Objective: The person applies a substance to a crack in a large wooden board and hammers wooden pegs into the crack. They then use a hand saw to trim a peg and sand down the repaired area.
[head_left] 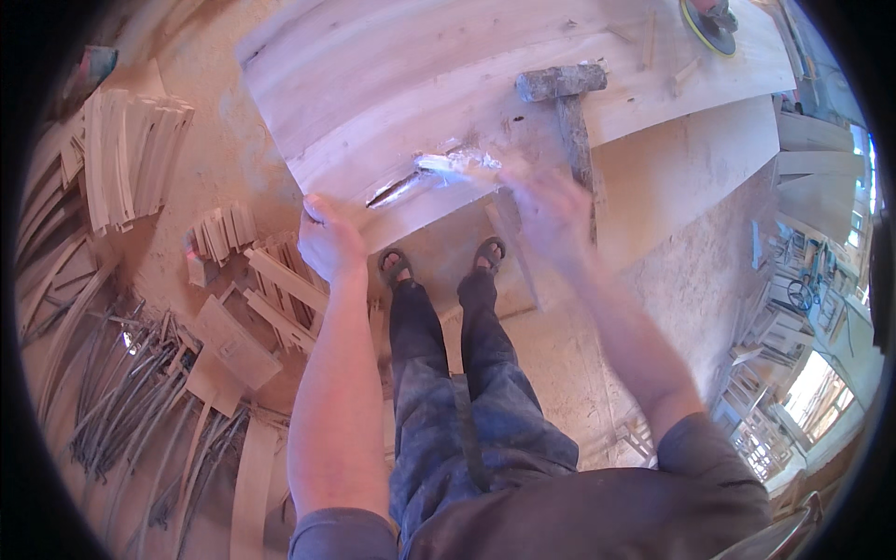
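A pale wooden board [411,84] lies in front of me, with a dark, narrow crack [392,190] near its close edge. Whitish, shiny material [453,161] is smeared along and beyond the crack. My left hand [333,241] is closed around the board's near left edge, its thumb on top. My right hand [553,213] is smeared by motion beside the whitish patch; its fingers look curled around something pale and thin that I cannot make out. Right of the patch rests a worn mallet [562,82], its handle pointing toward me and passing by my right hand.
A disc sander with a yellow rim [709,28] sits at the board's far right, near small wood strips [686,75]. Stacked wooden pieces [135,159] and a heap of thin dark rods [126,401] lie on the dusty floor at left. Chair-like frames [765,411] stand at right.
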{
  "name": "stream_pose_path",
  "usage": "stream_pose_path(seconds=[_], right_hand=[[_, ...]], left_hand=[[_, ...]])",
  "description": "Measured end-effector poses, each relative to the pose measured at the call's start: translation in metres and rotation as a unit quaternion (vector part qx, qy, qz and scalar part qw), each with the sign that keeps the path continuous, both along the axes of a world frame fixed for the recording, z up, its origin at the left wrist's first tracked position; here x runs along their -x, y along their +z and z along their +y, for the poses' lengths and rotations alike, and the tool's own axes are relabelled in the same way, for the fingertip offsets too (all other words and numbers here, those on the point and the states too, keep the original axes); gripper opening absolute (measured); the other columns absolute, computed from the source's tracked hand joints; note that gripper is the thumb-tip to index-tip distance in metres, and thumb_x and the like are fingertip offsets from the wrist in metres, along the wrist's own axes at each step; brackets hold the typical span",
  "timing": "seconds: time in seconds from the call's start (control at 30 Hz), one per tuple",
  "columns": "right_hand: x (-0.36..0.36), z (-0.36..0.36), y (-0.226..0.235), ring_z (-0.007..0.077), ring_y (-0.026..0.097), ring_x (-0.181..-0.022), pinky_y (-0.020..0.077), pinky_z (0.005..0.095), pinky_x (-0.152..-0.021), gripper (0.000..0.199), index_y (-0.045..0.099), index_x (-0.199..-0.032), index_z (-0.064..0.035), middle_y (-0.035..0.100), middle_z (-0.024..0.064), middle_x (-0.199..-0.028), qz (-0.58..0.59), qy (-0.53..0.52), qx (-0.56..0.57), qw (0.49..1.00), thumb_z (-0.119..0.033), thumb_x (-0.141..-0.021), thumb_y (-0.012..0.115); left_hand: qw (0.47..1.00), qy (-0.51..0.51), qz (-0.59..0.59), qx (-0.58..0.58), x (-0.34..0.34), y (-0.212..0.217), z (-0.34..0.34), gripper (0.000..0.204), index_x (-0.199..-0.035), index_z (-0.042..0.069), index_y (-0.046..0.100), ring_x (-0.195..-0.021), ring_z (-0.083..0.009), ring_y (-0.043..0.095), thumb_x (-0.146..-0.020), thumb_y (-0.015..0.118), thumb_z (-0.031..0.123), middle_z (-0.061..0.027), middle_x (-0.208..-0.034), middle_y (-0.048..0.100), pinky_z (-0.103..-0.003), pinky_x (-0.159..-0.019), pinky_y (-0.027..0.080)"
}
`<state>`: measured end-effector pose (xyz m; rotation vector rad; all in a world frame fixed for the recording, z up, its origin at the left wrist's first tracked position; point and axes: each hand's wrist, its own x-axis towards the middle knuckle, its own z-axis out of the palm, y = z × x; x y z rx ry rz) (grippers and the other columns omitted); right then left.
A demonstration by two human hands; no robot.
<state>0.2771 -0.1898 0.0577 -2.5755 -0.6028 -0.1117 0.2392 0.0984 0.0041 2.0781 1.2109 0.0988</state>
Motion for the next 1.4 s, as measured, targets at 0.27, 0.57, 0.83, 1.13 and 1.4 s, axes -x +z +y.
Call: stream_pose_path(seconds=[0.27,0.57,0.83,1.13,1.4], right_hand=[[-0.098,-0.022,0.024,0.0260,0.063,-0.090,0.0530,0.0395,-0.074,0.034,0.064,-0.109,-0.0105,0.062,0.0058,-0.088,-0.060,0.250,0.141,0.956,-0.005,-0.076,0.067],[-0.127,-0.032,0.031,0.0267,0.062,-0.090,0.0529,0.0395,-0.075,0.031,0.063,-0.105,-0.0080,0.061,0.0066,-0.088,0.030,0.269,0.319,0.909,-0.008,-0.074,0.069],[-0.093,-0.002,0.038,0.0276,0.061,-0.090,0.0518,0.0408,-0.071,0.039,0.065,-0.111,-0.0116,0.060,0.0073,-0.087,0.016,0.307,0.177,0.935,-0.005,-0.072,0.068],[-0.112,-0.043,0.059,0.0299,0.062,-0.081,0.0518,0.0428,-0.067,0.046,0.065,-0.117,-0.0107,0.060,0.0075,-0.084,0.040,0.199,0.241,0.949,-0.002,-0.073,0.068],[-0.064,0.031,0.038,0.0343,0.065,-0.078,0.0532,0.0450,-0.066,0.037,0.063,-0.117,-0.0075,0.064,0.0123,-0.086,0.135,0.205,0.121,0.962,-0.002,-0.080,0.063]], left_hand=[[1.000,-0.003,0.020,-0.023,-0.006,0.009,-0.004,0.062,-0.108,-0.006,0.070,-0.100,-0.0471,0.065,-0.104,0.035,0.046,-0.0292,-0.103,0.070,-0.053,-0.088,0.049],[1.000,0.005,0.026,-0.012,-0.004,0.016,-0.003,0.058,-0.107,-0.004,0.071,-0.098,-0.0471,0.065,-0.104,0.035,0.043,-0.0283,-0.101,0.071,-0.053,-0.089,0.048],[0.999,0.003,0.031,-0.011,-0.007,0.018,-0.004,0.059,-0.110,-0.004,0.071,-0.100,-0.0461,0.066,-0.104,0.036,0.043,-0.0283,-0.103,0.071,-0.052,-0.090,0.048],[1.000,0.001,0.014,-0.026,-0.009,0.013,-0.005,0.057,-0.108,-0.003,0.071,-0.097,-0.0468,0.066,-0.104,0.037,0.042,-0.0281,-0.098,0.071,-0.053,-0.088,0.049],[1.000,0.007,-0.003,0.006,-0.008,0.018,0.000,0.060,-0.108,-0.005,0.071,-0.099,-0.0457,0.066,-0.104,0.038,0.044,-0.0291,-0.101,0.070,-0.051,-0.089,0.049]])
